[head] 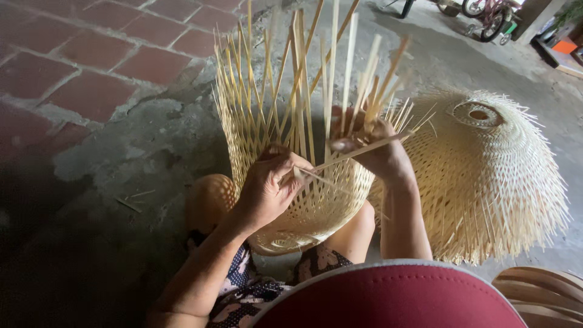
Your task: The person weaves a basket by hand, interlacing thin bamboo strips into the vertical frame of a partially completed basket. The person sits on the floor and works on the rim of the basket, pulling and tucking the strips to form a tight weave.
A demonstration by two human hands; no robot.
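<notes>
Red brick paving (pixel 91 67) fills the upper left, giving way to grey concrete floor (pixel 152 140). At centre, on my knees, the half-woven bamboo basket (pixel 303 206): my left hand (pixel 267 188) pinches a strip (pixel 358 152), my right hand (pixel 370 143) closes round upright strips. A finished woven shade (pixel 492 176) lies right.

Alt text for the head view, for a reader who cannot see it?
Two bare hands, left hand and right hand, weave a bamboo strip into a half-made basket resting between the knees. A finished woven shade lies beside it on the concrete floor.

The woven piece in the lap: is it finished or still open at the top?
Unfinished: the basket ends in loose upright strips.
</notes>
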